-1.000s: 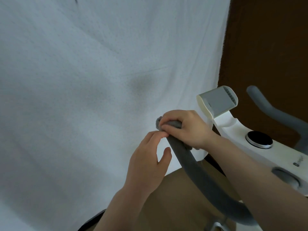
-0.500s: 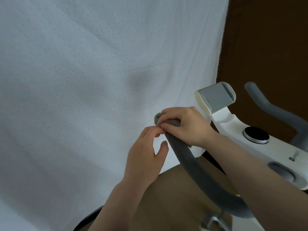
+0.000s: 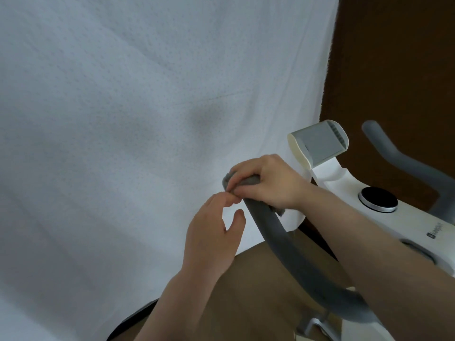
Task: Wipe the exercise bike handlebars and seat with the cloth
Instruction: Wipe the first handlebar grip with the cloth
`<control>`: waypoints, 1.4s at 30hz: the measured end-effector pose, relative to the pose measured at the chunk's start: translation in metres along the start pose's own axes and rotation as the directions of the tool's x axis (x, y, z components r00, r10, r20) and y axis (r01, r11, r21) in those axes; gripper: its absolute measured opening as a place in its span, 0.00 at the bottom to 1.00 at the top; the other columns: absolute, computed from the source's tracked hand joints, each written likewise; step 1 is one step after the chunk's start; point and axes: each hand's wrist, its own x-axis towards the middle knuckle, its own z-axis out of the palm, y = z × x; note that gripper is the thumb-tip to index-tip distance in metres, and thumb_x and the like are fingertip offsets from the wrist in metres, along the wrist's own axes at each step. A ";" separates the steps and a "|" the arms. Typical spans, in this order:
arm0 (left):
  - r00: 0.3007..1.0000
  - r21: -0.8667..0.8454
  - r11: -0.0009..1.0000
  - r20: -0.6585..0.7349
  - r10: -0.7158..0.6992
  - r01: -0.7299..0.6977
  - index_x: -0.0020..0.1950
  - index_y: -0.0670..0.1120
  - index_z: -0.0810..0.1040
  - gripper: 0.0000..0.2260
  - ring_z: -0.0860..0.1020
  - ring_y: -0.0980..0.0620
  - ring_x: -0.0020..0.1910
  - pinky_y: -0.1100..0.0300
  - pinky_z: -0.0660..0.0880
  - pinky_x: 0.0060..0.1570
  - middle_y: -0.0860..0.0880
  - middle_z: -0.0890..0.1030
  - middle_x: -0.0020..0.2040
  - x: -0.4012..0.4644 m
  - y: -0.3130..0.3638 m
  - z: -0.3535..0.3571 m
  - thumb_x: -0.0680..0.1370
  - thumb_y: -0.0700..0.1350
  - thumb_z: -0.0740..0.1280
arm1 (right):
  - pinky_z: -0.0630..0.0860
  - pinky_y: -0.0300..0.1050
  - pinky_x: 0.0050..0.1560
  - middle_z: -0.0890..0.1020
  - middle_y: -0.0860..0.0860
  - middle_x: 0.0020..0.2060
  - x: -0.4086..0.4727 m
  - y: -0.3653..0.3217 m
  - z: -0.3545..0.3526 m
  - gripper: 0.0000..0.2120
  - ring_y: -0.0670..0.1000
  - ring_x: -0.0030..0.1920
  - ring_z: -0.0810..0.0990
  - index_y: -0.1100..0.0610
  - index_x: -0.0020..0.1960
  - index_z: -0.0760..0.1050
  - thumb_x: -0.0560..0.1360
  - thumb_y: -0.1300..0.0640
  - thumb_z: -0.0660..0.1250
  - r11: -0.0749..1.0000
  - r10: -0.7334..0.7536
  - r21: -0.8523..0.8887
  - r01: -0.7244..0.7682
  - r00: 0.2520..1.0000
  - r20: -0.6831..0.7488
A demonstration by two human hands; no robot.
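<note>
Left handlebar (image 3: 290,244): grey, padded tube curving up from the lower right to its tip at mid-frame; the tip end is covered by the cloth and a hand.
Right handlebar (image 3: 403,161): same grey tube, bare, rising at the right edge, well apart from the left one.
Cloth (image 3: 246,181): grey, nearly the handlebar's colour, wrapped over the left tip; a small corner hangs below the bar at the wrist side.
Seat: out of view.

A white textured sheet (image 3: 123,143) hangs beside a dark brown wall (image 3: 394,57).
</note>
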 end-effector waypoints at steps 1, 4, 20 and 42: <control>1.000 -0.009 1.000 0.004 -0.016 0.016 0.59 0.57 0.73 0.11 0.75 0.66 0.51 0.75 0.68 0.47 0.63 0.77 0.54 -0.001 -0.001 0.001 0.78 0.48 0.65 | 0.76 0.35 0.50 0.85 0.42 0.41 0.008 -0.002 -0.002 0.06 0.42 0.46 0.82 0.52 0.42 0.85 0.70 0.61 0.72 0.994 0.089 0.058 -0.094 0.994 0.068; 1.000 -0.031 0.999 0.016 -0.008 0.008 0.63 0.58 0.70 0.16 0.74 0.65 0.55 0.73 0.69 0.49 0.64 0.76 0.55 -0.001 0.003 0.003 0.77 0.47 0.65 | 0.78 0.39 0.49 0.86 0.50 0.39 0.015 0.004 -0.004 0.04 0.47 0.44 0.84 0.57 0.44 0.85 0.72 0.60 0.70 0.895 0.278 0.330 -0.302 0.953 0.117; 1.000 -0.043 0.999 0.005 0.016 -0.015 0.67 0.57 0.70 0.19 0.73 0.67 0.54 0.74 0.68 0.47 0.64 0.74 0.57 -0.002 0.011 0.000 0.77 0.45 0.66 | 0.79 0.41 0.53 0.86 0.51 0.45 -0.005 0.007 0.000 0.08 0.50 0.49 0.84 0.58 0.50 0.83 0.76 0.57 0.66 0.735 0.341 0.592 -0.329 0.935 0.097; 0.998 -0.055 0.997 0.019 0.061 -0.060 0.71 0.54 0.69 0.22 0.75 0.63 0.55 0.70 0.72 0.50 0.64 0.71 0.63 -0.013 0.010 0.003 0.77 0.45 0.66 | 0.80 0.43 0.47 0.82 0.43 0.44 -0.062 0.002 0.032 0.12 0.45 0.43 0.81 0.48 0.59 0.80 0.76 0.50 0.67 0.980 0.111 -0.099 -0.173 0.886 -0.450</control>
